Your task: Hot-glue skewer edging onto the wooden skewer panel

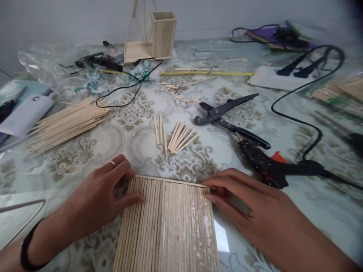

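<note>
Stick panel [170, 226]: fairly sharp; shiny glints across its right half;
Counter [121, 139]: soft, cool, rather dim light; one bright white reflection just right of the panel;
Wall [79, 19]: flat, dim grey; the top right corner nearly black;
Right edge: smeared and blurred, with wide-angle stretching.

The patterned tabletop [224, 149] bears long sticks [69, 122] at left, short sticks [178, 139] mid-frame, shears [219, 112] and glue gun [262, 162] at right.

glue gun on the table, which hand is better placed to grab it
Right hand, probably: the glue gun lies just beyond it; the left hand is across the stick panel from it.
</note>
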A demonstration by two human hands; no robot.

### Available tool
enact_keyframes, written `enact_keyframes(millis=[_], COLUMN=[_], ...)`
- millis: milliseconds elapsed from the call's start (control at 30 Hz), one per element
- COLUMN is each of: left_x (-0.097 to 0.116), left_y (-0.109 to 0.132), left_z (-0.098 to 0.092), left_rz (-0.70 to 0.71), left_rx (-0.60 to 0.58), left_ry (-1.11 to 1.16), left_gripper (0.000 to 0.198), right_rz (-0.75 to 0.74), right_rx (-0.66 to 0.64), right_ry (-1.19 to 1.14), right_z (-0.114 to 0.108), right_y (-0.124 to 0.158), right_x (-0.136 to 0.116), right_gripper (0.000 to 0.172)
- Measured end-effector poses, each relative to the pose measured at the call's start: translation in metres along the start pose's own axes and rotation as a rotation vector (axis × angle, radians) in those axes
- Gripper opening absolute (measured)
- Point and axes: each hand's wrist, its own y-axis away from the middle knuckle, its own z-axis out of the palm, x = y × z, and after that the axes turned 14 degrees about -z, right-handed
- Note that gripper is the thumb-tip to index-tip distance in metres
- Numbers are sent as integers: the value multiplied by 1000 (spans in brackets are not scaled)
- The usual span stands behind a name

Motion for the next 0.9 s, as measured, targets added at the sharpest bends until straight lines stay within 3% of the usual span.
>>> enact_keyframes(millis=[333, 600, 900], left_x=[4, 5, 8], left_y=[3, 3, 1], left_z=[0, 0, -1], left_rz=[-216, -247, -324], left_rx=[-19, 23, -23], left_ry=[-88, -157, -152], left_gripper=[34, 41, 43], right_rz=[114, 74, 44], right_rx=[-6, -26, -2], right_ry=[46, 80, 78], right_z=[0, 0, 0], right_y=[2, 0, -6], right_x=[-3, -2, -4], right_gripper=[10, 11, 15])
